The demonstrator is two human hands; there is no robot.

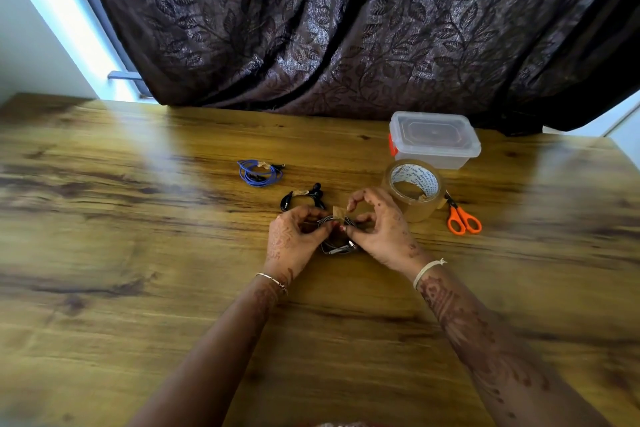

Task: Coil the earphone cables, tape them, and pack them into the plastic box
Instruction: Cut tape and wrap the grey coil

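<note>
Left hand point(294, 236) and right hand point(381, 229) each pinch the grey coil point(334, 248), a tape piece point(338, 211) at its top. From it: black coil point(303, 198) at 11 o'clock, blue coil point(258, 172) at 10, lidded box point(434, 140) at 1, roll point(414, 189) at 2, scissors point(462, 218) at 3.

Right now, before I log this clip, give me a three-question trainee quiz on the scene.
1. True or false: the plastic box has its lid on.
2. Which lies just right of the tape roll? A. orange scissors B. a phone C. a marker pen
3. How many coiled earphones lie on the table unheld?
Key: 1 true. 2 A. 3 two: the blue coil and the black coil; the left hand and right hand hold a third, the grey coil.
</note>
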